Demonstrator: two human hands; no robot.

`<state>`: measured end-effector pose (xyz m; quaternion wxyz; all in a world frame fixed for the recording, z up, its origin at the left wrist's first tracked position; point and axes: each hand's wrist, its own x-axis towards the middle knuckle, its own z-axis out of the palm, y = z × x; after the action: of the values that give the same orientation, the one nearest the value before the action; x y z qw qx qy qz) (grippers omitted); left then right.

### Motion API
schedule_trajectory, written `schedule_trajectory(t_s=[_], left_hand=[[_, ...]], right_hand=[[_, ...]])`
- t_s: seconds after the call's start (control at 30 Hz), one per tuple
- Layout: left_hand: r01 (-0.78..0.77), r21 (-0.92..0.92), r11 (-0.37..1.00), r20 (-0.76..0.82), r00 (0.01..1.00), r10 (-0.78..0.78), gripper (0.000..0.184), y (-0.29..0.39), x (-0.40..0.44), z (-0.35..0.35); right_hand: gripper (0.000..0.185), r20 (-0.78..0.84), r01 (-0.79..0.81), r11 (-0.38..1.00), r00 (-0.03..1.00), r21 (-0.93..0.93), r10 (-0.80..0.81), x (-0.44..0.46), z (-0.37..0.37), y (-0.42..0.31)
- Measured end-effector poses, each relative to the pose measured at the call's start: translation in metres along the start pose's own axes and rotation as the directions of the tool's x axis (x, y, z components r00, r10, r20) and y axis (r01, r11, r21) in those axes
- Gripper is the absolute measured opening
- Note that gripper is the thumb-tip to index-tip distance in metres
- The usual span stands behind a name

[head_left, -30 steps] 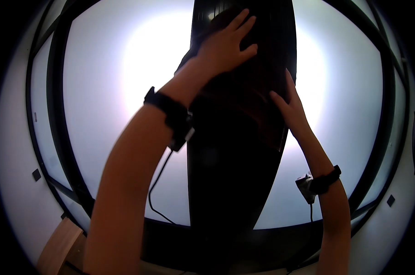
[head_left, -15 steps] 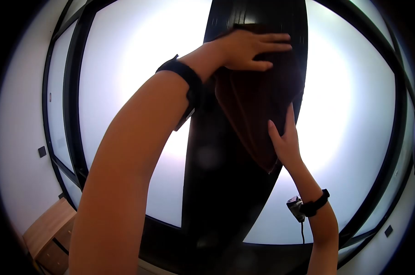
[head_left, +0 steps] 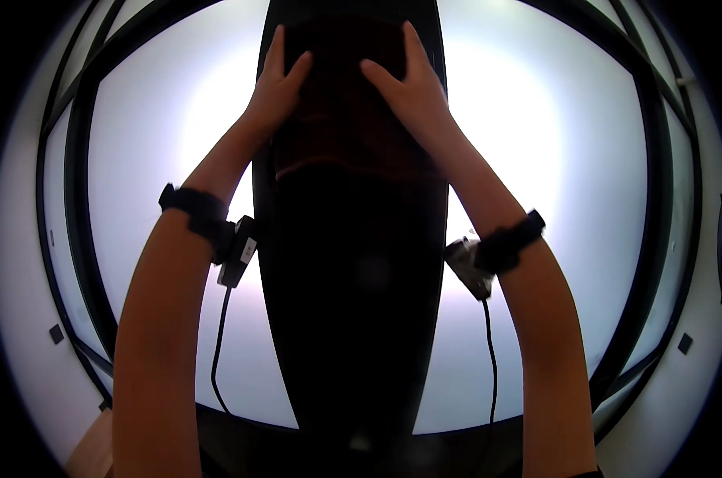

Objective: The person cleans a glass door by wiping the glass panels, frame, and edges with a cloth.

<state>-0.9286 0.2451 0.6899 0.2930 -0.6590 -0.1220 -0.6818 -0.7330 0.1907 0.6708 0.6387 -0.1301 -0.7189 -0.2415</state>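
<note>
A dark reddish-brown cloth lies against the upper part of a tall black column. Its lower edge runs across the column, and its upper part fades into the dark. My left hand is at the cloth's left side, thumb in front and apart from the one finger that shows. On the right side my right hand mirrors it, thumb angled inward over the cloth. Both hands appear to hold the cloth by its sides; the remaining fingers are hidden.
Bright frosted panes flank the column inside a black frame. A black strap with a small device sits on my left wrist, another device on my right; cables hang from both. A wooden surface shows at lower left.
My left hand has moved from lying across the cloth to its left side. My right hand has risen. The cloth's hanging corner is now a nearly level lower edge. The view has shifted.
</note>
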Motion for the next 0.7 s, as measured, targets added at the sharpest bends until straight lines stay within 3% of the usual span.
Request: schedule_trajectory(t_s=[0.07, 0.13, 0.2, 0.27, 0.4, 0.47, 0.53, 0.7], left_hand=[[0.307, -0.282, 0.909, 0.113, 0.951, -0.286, 0.071, 0.003, 0.002, -0.002], [0.285, -0.285, 0.915, 0.096, 0.958, -0.268, 0.071, 0.019, 0.003, -0.01], [0.267, -0.291, 0.919, 0.078, 0.964, -0.255, 0.071, 0.024, 0.004, -0.012], [0.302, -0.409, 0.861, 0.13, 0.953, -0.273, 0.071, 0.018, 0.002, -0.007], [0.297, -0.377, 0.877, 0.106, 0.955, -0.278, 0.069, 0.021, 0.004, -0.019], [0.316, -0.3, 0.9, 0.093, 0.949, -0.302, 0.068, 0.03, -0.003, -0.024], [0.307, -0.294, 0.905, 0.11, 0.952, -0.287, 0.068, 0.019, -0.009, -0.004], [0.321, -0.306, 0.896, 0.161, 0.945, -0.284, 0.067, 0.004, -0.02, 0.0]], right_hand=[[0.084, -0.063, 0.031, 0.999, 0.997, -0.027, -0.032, 0.014, 0.01, 0.014], [0.085, -0.115, 0.066, 0.995, 0.991, -0.077, -0.074, 0.018, 0.007, 0.008], [0.086, -0.03, -0.112, 0.991, 0.993, 0.073, 0.115, 0.016, 0.0, 0.005], [0.085, -0.01, -0.135, 0.987, 0.991, 0.092, 0.136, 0.012, -0.004, 0.007], [0.083, 0.061, -0.194, 0.956, 0.981, 0.218, 0.186, 0.021, 0.001, 0.007], [0.083, 0.077, -0.202, 0.957, 0.979, 0.207, 0.189, 0.019, 0.001, 0.004], [0.083, 0.122, -0.272, 0.961, 0.957, 0.057, 0.264, 0.014, -0.007, 0.017], [0.083, 0.157, -0.275, 0.961, 0.95, 0.015, 0.27, 0.003, 0.004, 0.031]])
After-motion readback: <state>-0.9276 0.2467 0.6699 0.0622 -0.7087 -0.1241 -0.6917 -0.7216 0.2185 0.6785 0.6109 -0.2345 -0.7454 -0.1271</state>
